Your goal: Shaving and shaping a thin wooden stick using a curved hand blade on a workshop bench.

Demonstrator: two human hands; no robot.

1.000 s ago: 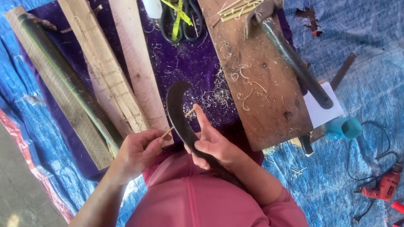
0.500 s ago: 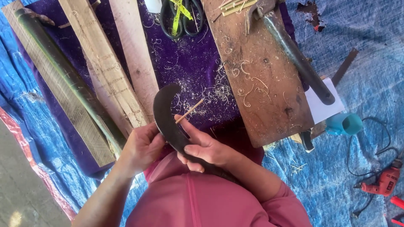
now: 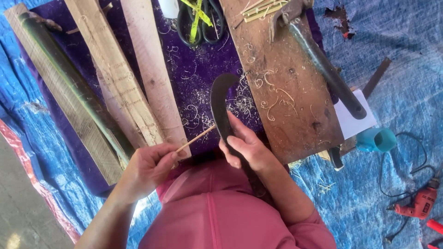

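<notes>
Pale bamboo sliver [image 3: 196,138] pinched in the left hand [image 3: 148,167], its long axis slanting up-right to the dark curved steel blade [image 3: 220,108] gripped by the right hand [image 3: 247,148].

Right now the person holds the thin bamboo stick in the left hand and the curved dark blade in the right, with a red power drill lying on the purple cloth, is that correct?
Not quite. The head view shows the red power drill on the blue tarp, not on the purple cloth. The rest holds: left hand holds the thin bamboo stick, right hand the curved dark blade.
</notes>
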